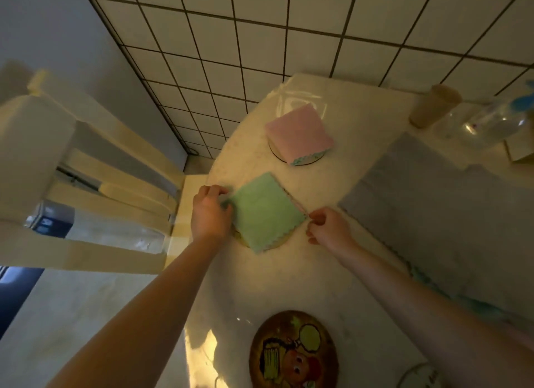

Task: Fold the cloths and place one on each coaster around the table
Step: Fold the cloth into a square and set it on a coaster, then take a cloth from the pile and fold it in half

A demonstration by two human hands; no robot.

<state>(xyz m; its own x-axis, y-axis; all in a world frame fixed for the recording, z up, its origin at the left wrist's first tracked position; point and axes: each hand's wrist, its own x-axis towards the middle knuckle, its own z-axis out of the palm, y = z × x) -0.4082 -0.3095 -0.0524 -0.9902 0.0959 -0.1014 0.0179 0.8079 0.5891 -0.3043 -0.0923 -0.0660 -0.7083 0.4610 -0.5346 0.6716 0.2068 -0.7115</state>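
Observation:
A folded green cloth (pixel 265 211) lies over a round coaster (pixel 276 243) near the table's left edge; only slivers of that coaster show beneath it. My left hand (pixel 209 211) pinches the cloth's left corner. My right hand (pixel 326 226) pinches its right corner. Farther back, a folded pink cloth (pixel 299 132) rests on another round coaster (pixel 307 161). A bare round coaster with a cartoon print (pixel 293 353) sits close to me. A large grey cloth (pixel 450 214) lies spread flat on the right.
The pale marble table (pixel 289 280) curves along the left. A cream wooden chair (pixel 95 171) stands at its left side. At the back right are a beige cup (pixel 433 106) and a clear spray bottle (pixel 491 119). Part of another coaster (pixel 419 377) shows at the bottom right.

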